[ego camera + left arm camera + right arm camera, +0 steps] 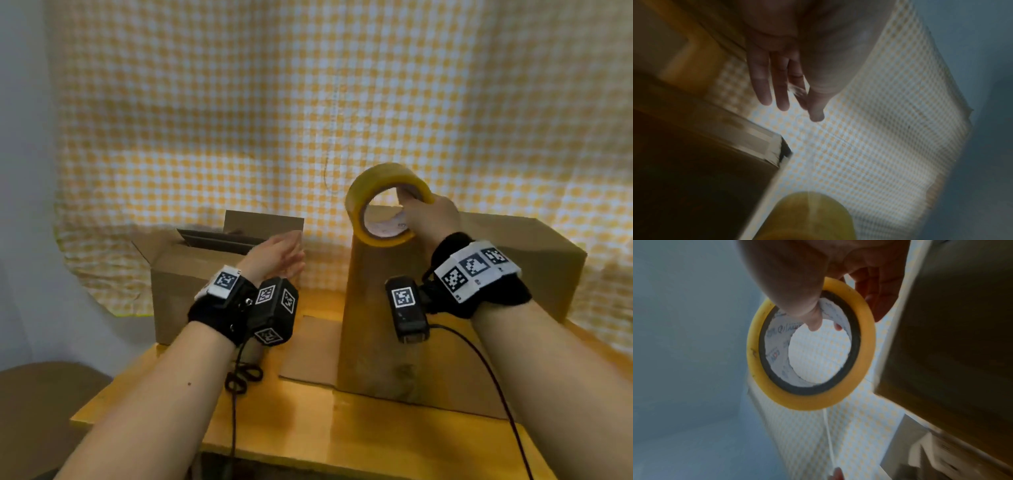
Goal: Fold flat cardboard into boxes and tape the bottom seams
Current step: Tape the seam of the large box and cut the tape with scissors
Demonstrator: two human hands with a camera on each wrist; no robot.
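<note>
My right hand [431,219] grips a yellow roll of packing tape [387,174], thumb inside the core [818,321] and fingers round the outside. The roll [809,400] hangs upright just above the near top edge of a tall cardboard box [376,325] standing on the table. A thin strip of tape [828,434] runs off the roll. My left hand [277,257] hovers left of that box with fingers straight [781,91] and holds nothing that I can make out. In the left wrist view the box [694,178] shows a taped seam on its top, with the roll [813,216] blurred below.
An open cardboard box [191,274] holding flat cardboard sheets [219,236] stands at the back left. A flat piece of cardboard [308,349] lies on the yellow wooden table [291,428]. A yellow checked cloth [308,102] hangs behind. Wrist cables [239,373] dangle over the table.
</note>
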